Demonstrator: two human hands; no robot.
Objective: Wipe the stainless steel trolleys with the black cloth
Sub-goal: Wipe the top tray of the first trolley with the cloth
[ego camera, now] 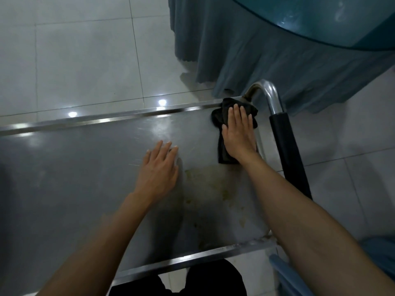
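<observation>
- While the right hand is lying flat on the black cloth, its fingers are stretching out straight and close together, pressing the cloth down rather than curling round it.
- The cloth is sitting at the far right corner of the trolley top, bunched beneath the fingertips and trailing back under the palm towards the wrist.
- The far end of the cloth is touching the foot of the trolley handle, a bent shiny tube that is running down into a black grip along the right side.
- The left hand is resting palm down on the bare steel near the middle of the top, well apart from the cloth, with fingers straight and slightly spread, holding nothing.
- Yellowish stains are showing on the steel between the two forearms, nearer to the right one.
- The raised far rim of the trolley is catching bright spots of light.
- A table draped in a blue-grey skirt is standing just beyond the handle, on a floor of pale tiles.
- Dark trousers are showing below the near rim.
</observation>
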